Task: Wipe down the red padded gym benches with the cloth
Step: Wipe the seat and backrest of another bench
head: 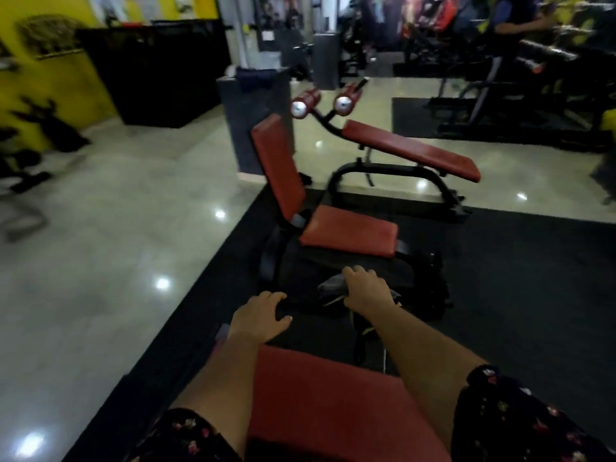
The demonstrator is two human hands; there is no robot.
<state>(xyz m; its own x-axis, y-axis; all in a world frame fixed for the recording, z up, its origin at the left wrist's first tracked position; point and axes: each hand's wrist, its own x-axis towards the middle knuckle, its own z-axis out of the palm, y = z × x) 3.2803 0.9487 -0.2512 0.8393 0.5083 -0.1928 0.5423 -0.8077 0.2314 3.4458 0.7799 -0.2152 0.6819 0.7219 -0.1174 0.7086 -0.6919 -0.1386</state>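
Observation:
A red padded bench (320, 405) lies directly below me between my forearms. My right hand (365, 290) grips a dark grey cloth (333, 285) just beyond the bench's far end. My left hand (261, 315) hovers beside it with fingers relaxed and loosely spread, holding nothing. Ahead stands a red padded seat (350, 233) with an upright red backrest (278, 168). Behind that, a slanted red bench (413, 150) carries two red roller pads (325, 103) at its raised end.
The benches stand on a black rubber mat (520, 278); glossy tiled floor (110, 235) spreads to the left. A dark pillar (253, 121) rises behind the backrest. Black machines (500, 105) and a person fill the far right; a black counter (156, 71) sits back left.

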